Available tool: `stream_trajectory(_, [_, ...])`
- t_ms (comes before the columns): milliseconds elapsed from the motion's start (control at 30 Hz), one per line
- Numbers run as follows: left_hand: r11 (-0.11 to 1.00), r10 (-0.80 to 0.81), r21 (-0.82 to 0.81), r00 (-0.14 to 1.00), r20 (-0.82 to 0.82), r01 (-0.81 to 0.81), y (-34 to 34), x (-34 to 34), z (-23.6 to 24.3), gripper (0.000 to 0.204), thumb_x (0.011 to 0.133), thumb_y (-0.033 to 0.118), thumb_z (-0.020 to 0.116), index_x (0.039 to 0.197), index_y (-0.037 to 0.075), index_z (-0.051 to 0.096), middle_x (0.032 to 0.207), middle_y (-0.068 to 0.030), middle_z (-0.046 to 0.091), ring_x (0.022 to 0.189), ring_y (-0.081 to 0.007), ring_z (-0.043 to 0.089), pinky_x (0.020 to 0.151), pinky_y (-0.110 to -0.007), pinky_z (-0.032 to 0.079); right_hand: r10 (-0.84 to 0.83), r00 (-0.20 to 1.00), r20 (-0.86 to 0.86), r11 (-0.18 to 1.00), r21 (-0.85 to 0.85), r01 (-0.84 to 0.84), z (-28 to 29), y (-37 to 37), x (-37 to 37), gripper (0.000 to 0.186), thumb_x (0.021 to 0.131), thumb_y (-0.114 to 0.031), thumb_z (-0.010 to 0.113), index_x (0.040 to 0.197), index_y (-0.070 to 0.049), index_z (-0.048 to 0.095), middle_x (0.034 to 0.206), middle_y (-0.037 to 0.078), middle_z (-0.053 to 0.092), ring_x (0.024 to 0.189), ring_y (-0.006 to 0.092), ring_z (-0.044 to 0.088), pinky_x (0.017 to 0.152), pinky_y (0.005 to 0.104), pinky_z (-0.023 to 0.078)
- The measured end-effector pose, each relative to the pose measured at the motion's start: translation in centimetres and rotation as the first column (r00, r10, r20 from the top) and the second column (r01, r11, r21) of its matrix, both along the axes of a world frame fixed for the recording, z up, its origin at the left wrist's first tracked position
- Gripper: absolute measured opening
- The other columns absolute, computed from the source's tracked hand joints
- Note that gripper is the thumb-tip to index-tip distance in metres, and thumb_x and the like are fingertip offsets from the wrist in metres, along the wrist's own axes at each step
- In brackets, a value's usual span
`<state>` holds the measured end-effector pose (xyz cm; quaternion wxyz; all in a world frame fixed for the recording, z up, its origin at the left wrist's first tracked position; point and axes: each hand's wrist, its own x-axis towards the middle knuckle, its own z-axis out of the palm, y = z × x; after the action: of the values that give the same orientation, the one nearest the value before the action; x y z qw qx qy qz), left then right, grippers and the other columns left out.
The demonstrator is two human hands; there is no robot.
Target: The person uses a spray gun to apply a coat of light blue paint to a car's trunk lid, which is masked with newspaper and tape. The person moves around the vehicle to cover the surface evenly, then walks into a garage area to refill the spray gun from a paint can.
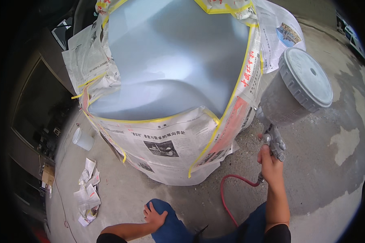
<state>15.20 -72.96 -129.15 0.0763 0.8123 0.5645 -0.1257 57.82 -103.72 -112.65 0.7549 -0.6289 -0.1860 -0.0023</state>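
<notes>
My right hand [270,164] is closed round the grip of a spray gun [276,141], whose large grey paint cup [286,99] has a round lid on top. From the gun's lower end a red air hose [223,190] curls down between my legs. My left hand [155,214] rests on my blue-trousered knee, fingers spread and holding nothing. In front of me is a curved car body panel [174,60], pale blue-grey and glossy. Newspaper [162,141] and yellow masking tape [150,120] border it on several sides. The gun stands to the right of the panel, apart from it.
Left of the panel, a white bucket [83,139] stands on the concrete floor [125,198]. Crumpled newspaper sheets [88,194] lie nearer me. At the far left are a cardboard box [48,174] and a thin cable [63,202] along the floor.
</notes>
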Motion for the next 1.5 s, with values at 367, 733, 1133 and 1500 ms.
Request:
stream_trajectory(367, [1.0, 0.012, 0.0, 1.0, -0.021, -0.012, 0.8, 0.3, -0.6, 0.106, 0.071, 0.052, 0.073, 0.154, 0.016, 0.018, 0.16, -0.018, 0.011, 0.144, -0.0411, 0.021, 0.109, -0.057, 0.033, 0.397, 0.912, -0.104, 0.917, 0.006, -0.399, 3.6, -2.1, 2.6, 0.029, 0.1, -0.021, 0.054, 0.122, -0.002, 0.059, 0.07, -0.003, 0.054, 0.056, 0.0054, 0.047, 0.051, 0.0232, 0.038])
stream_trajectory(733, [0.999, 0.03, 0.03, 0.999, -0.033, -0.029, 0.8, -1.0, -0.8, 0.107, 0.072, 0.052, 0.073, 0.155, 0.016, 0.017, 0.16, -0.0174, 0.012, 0.144, -0.0414, 0.021, 0.109, -0.055, 0.034, 0.41, 0.906, -0.101, 0.91, -0.014, -0.414, 2.8, -1.5, 4.7, 0.034, 0.098, -0.02, 0.061, 0.127, -0.003, 0.056, 0.089, -0.003, 0.059, 0.071, 0.0046, 0.052, 0.062, 0.0239, 0.045])
stream_trajectory(1133, [0.983, 0.183, 0.009, 0.982, -0.039, -0.183, -2.0, 2.7, 2.8, 0.106, 0.071, 0.052, 0.074, 0.155, 0.017, 0.018, 0.161, -0.0163, 0.012, 0.144, -0.041, 0.02, 0.109, -0.055, 0.033, 0.322, 0.947, 0.001, 0.942, -0.097, -0.321, 2.7, -1.2, 5.8, 0.028, 0.099, -0.015, 0.059, 0.124, -0.004, 0.055, 0.1, 0.0, 0.059, 0.093, 0.0092, 0.051, 0.082, 0.0277, 0.045])
stream_trajectory(1500, [0.985, 0.17, 0.026, 0.984, -0.047, -0.168, -2.4, 2.7, 3.1, 0.106, 0.071, 0.052, 0.073, 0.155, 0.016, 0.018, 0.16, -0.0176, 0.013, 0.144, -0.0411, 0.021, 0.109, -0.056, 0.033, 0.495, 0.868, 0.047, 0.868, -0.071, -0.491, 4.6, -1.9, 3.2, 0.027, 0.099, -0.016, 0.059, 0.123, -0.004, 0.056, 0.093, -0.002, 0.055, 0.085, 0.0079, 0.049, 0.076, 0.0263, 0.044])
